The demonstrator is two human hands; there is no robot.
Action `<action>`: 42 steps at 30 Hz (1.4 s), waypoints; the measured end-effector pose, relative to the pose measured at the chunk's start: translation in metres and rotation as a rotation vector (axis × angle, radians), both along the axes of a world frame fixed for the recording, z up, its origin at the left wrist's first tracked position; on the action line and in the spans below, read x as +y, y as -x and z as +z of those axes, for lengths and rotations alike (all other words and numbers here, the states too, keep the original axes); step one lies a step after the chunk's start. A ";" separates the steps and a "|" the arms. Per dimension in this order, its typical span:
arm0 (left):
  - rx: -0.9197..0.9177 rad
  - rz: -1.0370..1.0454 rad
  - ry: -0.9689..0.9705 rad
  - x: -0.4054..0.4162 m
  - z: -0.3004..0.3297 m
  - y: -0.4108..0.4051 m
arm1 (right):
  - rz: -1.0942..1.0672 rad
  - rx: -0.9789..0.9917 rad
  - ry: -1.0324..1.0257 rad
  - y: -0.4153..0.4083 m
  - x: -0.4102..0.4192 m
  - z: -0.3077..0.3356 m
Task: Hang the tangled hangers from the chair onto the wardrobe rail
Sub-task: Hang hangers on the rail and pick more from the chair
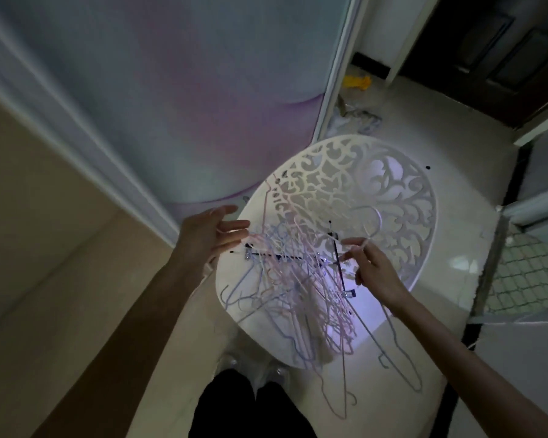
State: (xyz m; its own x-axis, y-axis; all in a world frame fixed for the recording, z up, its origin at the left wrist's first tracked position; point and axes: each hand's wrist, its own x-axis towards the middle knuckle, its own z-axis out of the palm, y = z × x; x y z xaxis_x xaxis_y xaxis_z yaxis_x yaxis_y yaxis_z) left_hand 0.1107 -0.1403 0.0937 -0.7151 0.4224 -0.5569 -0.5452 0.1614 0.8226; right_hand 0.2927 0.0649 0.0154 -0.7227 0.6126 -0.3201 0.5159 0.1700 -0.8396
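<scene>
Hangers [298, 279], thin pink, lilac and black wire, lie tangled on the near half of a white chair [402, 197] with a round fretwork back, several hooks and shoulders spilling over the seat's near edge. Right hand [375, 267] pinches one pale hanger hook [372, 224] between curled fingers, at the pile's right side. Left hand [208, 235] hovers at the pile's left edge, fingers straight and apart. Pale floor [475, 191] lies open to the right of the chair; a wardrobe door [171, 90] stands close on the far left.
</scene>
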 end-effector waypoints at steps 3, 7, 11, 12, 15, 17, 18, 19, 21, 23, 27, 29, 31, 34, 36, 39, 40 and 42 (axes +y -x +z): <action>-0.013 -0.029 -0.064 -0.016 0.034 -0.012 | 0.076 -0.101 0.048 0.003 -0.021 0.021; 0.042 -0.028 -0.102 -0.058 0.073 -0.027 | 0.173 -0.276 0.170 0.017 -0.070 0.045; 0.112 0.088 -0.088 -0.133 0.095 -0.038 | 0.389 -0.318 0.274 0.028 -0.145 0.064; 0.111 0.095 -0.069 -0.139 0.097 -0.038 | 0.394 -0.319 0.295 0.029 -0.152 0.062; 0.221 0.170 0.017 -0.208 0.101 -0.040 | 0.448 -0.292 0.309 0.043 -0.212 0.077; 0.308 0.202 0.116 -0.262 0.099 -0.048 | 0.464 -0.242 0.342 0.052 -0.264 0.092; 0.357 0.198 0.190 -0.288 0.096 -0.051 | 0.471 -0.224 0.363 0.056 -0.289 0.100; 0.385 0.196 0.243 -0.315 0.094 -0.056 | 0.500 -0.211 0.375 0.059 -0.318 0.109; 0.364 0.222 0.264 -0.351 0.093 -0.064 | 0.556 -0.182 0.390 0.066 -0.363 0.121; 0.274 0.320 0.188 -0.385 0.107 -0.071 | 0.600 -0.167 0.385 0.073 -0.410 0.135; 0.296 0.512 0.045 -0.443 0.148 -0.072 | 0.706 -0.116 0.358 0.087 -0.478 0.158; 0.375 0.530 0.036 -0.473 0.167 -0.067 | 0.762 -0.070 0.278 0.094 -0.503 0.172; 0.443 0.536 0.041 -0.494 0.183 -0.058 | 0.789 -0.009 0.218 0.104 -0.519 0.185; 0.551 0.576 0.064 -0.515 0.207 -0.043 | 0.736 0.107 0.157 0.126 -0.527 0.203; 0.620 0.600 0.083 -0.526 0.221 -0.029 | 0.717 0.164 0.099 0.148 -0.525 0.216; 0.639 0.585 0.113 -0.535 0.232 -0.003 | 0.704 0.245 -0.003 0.183 -0.517 0.239; 0.636 0.579 0.130 -0.537 0.234 0.007 | 0.697 0.284 -0.035 0.197 -0.515 0.249; 0.633 0.582 0.143 -0.539 0.236 0.032 | 0.690 0.381 -0.131 0.233 -0.510 0.273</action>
State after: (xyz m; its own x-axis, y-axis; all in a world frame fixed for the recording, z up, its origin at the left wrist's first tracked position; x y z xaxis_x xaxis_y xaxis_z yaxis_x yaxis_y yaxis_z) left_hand 0.0785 -0.6792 0.3300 -0.9887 -0.1499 -0.0013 -0.0202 0.1245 0.9920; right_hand 0.0595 -0.4452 0.2888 -0.9976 0.0029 0.0689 -0.0600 0.4557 -0.8881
